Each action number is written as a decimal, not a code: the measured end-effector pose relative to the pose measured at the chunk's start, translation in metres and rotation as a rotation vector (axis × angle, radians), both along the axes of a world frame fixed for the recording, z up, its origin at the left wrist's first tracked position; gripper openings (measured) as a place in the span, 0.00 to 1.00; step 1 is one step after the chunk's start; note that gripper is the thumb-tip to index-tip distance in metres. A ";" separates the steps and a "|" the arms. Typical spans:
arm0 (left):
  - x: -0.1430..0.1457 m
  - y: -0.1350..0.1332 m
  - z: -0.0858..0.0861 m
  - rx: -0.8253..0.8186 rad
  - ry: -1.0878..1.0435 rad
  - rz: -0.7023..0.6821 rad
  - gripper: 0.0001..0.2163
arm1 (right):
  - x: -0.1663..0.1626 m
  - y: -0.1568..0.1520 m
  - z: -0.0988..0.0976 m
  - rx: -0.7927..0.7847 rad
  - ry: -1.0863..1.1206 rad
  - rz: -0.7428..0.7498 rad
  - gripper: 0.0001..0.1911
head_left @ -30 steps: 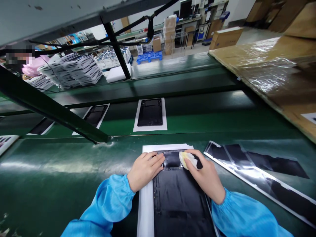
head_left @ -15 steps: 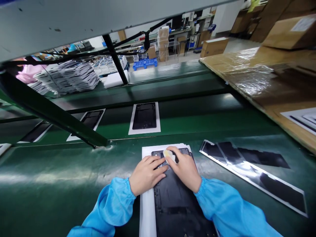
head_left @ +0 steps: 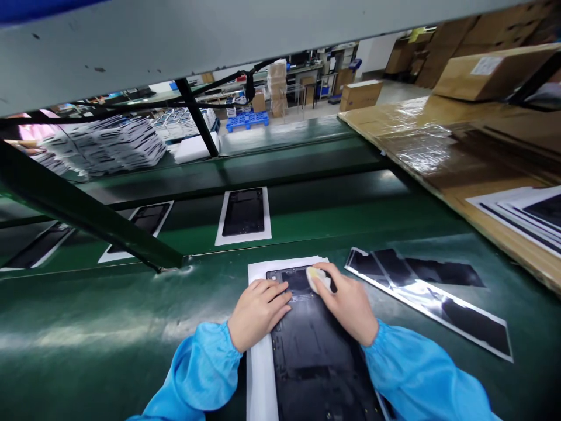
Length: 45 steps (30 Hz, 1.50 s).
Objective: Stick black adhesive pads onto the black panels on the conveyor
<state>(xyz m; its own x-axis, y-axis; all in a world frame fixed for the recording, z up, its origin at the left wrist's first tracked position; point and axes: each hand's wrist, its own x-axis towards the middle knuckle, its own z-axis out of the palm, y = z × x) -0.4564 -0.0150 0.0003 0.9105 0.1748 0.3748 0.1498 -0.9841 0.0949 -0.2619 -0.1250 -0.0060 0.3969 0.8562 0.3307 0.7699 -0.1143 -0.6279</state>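
Note:
A black tablet back cover [head_left: 313, 345] lies lengthwise in front of me on white foam sheets [head_left: 262, 374]. My left hand [head_left: 259, 313] rests flat on its upper left part, fingers stretched out. Between the fingers and thumb of my right hand [head_left: 348, 301] is a small wad of whitish cloth with a yellowish patch [head_left: 316, 279]. It touches the cover near the upper right corner. Under the fingertips, the cover's top end shows a glossy dark film [head_left: 297, 280]; its right edge is partly hidden by my right hand.
Right of the cover lies a clear sheet with black film strips [head_left: 438, 298]. Beyond, a green belt carries a black panel on a white sheet [head_left: 243, 213] and others further left. A slanted green post [head_left: 87, 207] stands at left, a cardboard-covered surface [head_left: 407, 140] at right.
My right hand has slid the cloth wad to the right across the cover's top end, away from my left hand. The left hand stays nearly in place. The camera view has shifted slightly.

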 end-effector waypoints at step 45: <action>0.082 0.016 0.074 -0.337 0.188 -0.083 0.11 | 0.008 -0.067 -0.005 0.120 1.248 0.216 0.18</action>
<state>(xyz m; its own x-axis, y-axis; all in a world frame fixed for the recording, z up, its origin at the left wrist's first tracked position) -0.3744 0.0012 0.0740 0.9739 0.1827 0.1344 0.1168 -0.9119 0.3934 -0.2541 -0.1922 -0.0110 0.3505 0.9327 -0.0855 -0.3531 0.0470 -0.9344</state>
